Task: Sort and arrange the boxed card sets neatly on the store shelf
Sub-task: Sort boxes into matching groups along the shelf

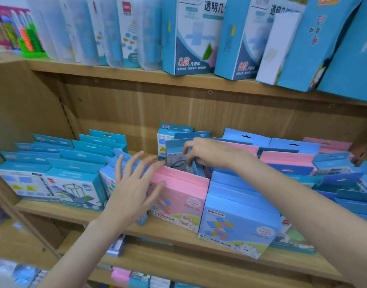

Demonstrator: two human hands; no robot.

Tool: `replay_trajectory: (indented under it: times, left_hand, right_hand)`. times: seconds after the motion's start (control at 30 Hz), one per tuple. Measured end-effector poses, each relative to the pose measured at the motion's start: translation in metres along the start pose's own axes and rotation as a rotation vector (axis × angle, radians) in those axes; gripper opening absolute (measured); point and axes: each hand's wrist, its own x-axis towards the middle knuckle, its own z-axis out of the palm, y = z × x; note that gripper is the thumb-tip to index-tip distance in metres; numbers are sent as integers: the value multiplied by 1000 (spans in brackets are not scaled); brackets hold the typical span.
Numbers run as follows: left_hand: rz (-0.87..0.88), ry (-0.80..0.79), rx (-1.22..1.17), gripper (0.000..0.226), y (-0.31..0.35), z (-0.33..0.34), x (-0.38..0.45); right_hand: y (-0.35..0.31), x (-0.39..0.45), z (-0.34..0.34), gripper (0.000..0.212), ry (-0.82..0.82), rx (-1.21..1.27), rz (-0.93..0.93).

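Note:
Rows of boxed card sets fill the middle wooden shelf (178,231). A pink box (182,196) stands at the front centre, with a light blue box (236,223) to its right. My left hand (135,183) is spread open, fingertips touching the pink box's top left edge. My right hand (207,152) reaches deeper into the shelf, fingers pinched on the top of a blue box with a line drawing (176,159) that stands behind the pink one. Another blue and white box (168,138) stands upright behind that.
Blue boxes with white fronts (54,183) fill the shelf's left part. Pink and blue boxes (303,161) crowd the right. Tall blue boxes (195,36) and clear packs (108,32) stand on the shelf above. An abacus toy (27,36) is top left. More goods lie on the shelf below.

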Motion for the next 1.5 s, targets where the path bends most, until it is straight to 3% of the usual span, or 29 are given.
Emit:
replay_trajectory:
  times: [0.1,0.27,0.47,0.7,0.87,0.97,1.1,1.23,1.5]
  left_hand:
    - [-21,-28,-28,48,-8,5,-7]
    - [-26,-22,-54,46,-9,10,-10]
    - [-23,-36,-87,45,-9,13,-7]
    - [-47,55,-359,45,-24,0,-3]
    - [-16,71,-216,54,-76,-21,1]
    - [66,-40,-160,54,-93,-27,-3]
    - [167,-121,-133,54,-104,-29,-2]
    - [180,-165,-114,62,-119,-34,2]
    - [122,-160,-132,68,-138,-31,-1]
  right_hand:
    - [7,0,-3,34,64,81,24]
    - [29,-9,-40,12,354,115,118]
    - [30,-6,-74,16,601,195,212]
    - [24,-3,-76,18,641,180,286]
    - [8,11,-81,20,732,276,277]
    - [-7,29,-76,28,704,345,280]
    - [-26,63,-56,18,600,358,260]
    - [-38,92,-40,16,482,364,301]
    - [-49,117,-1,16,89,349,309]
